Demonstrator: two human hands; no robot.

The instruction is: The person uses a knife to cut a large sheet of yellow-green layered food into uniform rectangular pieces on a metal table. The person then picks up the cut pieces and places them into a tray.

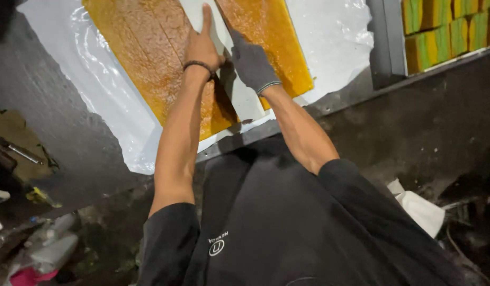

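The left hand [201, 45] is bare, wearing a dark band at the wrist, and is lying flat with the palm down and the index finger stretched out toward 12 o'clock. It is pressing on the edge of the large orange-brown cake slab [149, 47], right where the slab meets a white strip [239, 95]. The fingers are spread rather than curled, and nothing is being pinched.

The right hand [251, 62] is wearing a grey glove. It is lying at 3 o'clock of the left hand, nearly touching it, with the gloved fingers pointing toward 11 o'clock. The palm is bearing down on the white strip and against the edge of the smaller orange slab piece [271, 37]. The fingers are extended and held close together; whether anything is being gripped beneath the glove cannot be told.

The white strip is running between the two slab pieces from 12 o'clock toward 6 o'clock, separating them. Both pieces are resting on a sheet of white plastic film [107, 95], which is covering a dark worktop [59, 132].

At 2 o'clock, well apart from the hands, a tray [393, 42] is holding layered green and yellow cake blocks [446, 32]. At 9 o'clock, a metal tool [22, 153] is lying on a dark ledge. The person is wearing a black shirt [287, 228].
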